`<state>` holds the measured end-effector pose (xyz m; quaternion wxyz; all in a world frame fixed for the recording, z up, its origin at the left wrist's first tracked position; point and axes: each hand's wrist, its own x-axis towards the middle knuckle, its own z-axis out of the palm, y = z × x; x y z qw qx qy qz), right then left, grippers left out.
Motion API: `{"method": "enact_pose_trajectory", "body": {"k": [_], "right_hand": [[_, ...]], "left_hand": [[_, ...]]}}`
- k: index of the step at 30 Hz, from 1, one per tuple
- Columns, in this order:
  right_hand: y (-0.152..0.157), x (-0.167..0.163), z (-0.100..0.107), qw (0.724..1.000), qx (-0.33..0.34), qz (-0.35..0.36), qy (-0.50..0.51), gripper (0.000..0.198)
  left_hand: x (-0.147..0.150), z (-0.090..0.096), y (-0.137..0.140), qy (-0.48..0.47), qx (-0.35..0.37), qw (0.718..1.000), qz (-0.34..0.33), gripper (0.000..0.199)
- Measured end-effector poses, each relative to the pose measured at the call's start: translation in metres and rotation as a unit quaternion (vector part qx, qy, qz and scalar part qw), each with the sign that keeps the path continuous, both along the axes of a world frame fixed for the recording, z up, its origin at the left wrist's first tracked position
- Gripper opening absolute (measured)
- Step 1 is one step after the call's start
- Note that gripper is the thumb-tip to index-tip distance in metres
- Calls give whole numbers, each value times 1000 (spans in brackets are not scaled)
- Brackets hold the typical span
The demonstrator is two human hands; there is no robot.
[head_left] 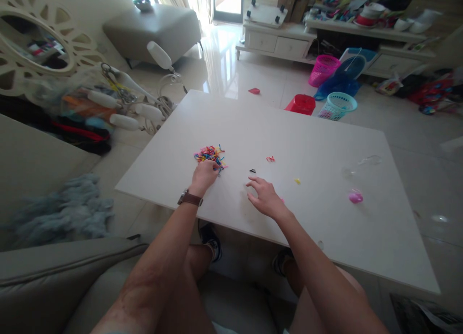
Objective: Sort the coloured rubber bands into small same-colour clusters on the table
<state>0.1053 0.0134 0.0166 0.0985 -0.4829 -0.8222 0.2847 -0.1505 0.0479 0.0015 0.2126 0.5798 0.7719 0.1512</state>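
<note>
My left hand (206,173), with a brown-strapped watch (190,198) on the wrist, is at the near edge of a heap of small colourful pieces (209,153) that look like hair clips. Its fingers are bent together at the heap, and whatever they pinch is hidden. Over the white table (231,126), my right hand (265,197) is open, fingers apart and holding nothing. Just beyond its fingertips lies a small black clip (252,171). Farther off is a little red group (270,159), with a yellow piece (297,181) to the right. A bit of pink shows beside the right hand.
Toward the table's right side sit a pink-purple round object (356,197) and a clear plastic item (369,160). Past the far edge stand a red stool (302,104), a light blue basket (338,104) and a pink basket (323,69). A white-shaded lamp fixture (148,113) is at left.
</note>
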Motion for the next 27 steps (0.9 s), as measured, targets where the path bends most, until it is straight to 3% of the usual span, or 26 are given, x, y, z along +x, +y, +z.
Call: {"method": "enact_pose_trajectory", "body": {"k": [7, 11, 20, 27], "right_hand": [[-19, -6, 0, 994, -29, 92, -48, 28], [-25, -4, -1, 990, -45, 114, -64, 32], [-34, 4, -2, 983, -91, 134, -87, 50], [-30, 2, 0, 982, -84, 142, -88, 46]], "left_hand": [[43, -3, -3, -39, 55, 985, -159, 27], [72, -5, -8, -34, 32, 975, -217, 30], [109, -6, -5, 28, -14, 970, -241, 37], [112, -6, -4, 48, -39, 966, -251, 34]]}}
